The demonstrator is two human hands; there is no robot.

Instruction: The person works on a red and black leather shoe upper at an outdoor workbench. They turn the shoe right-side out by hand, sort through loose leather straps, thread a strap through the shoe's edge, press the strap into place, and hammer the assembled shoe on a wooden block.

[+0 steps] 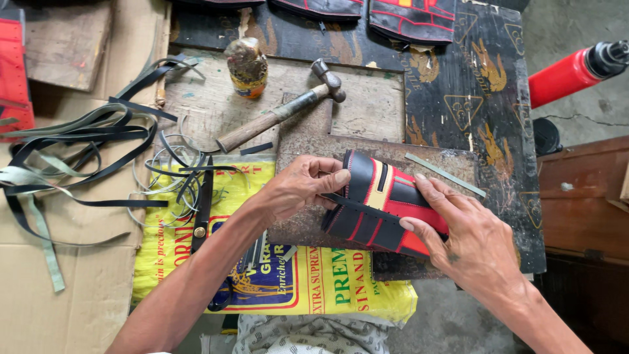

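Holding one black-and-red stitched panel (383,206) on the rusty slab (308,226) at the bench's middle. Left hand (298,190): grip closed, thumb and fingers pinching the panel's near-left edge with a black strip (357,205). Right hand (468,239): fingers flat, pressing the red end, clasping nothing. Panel's long axis runs left to right between both hands. Hammer (282,113) lies beyond, apart.
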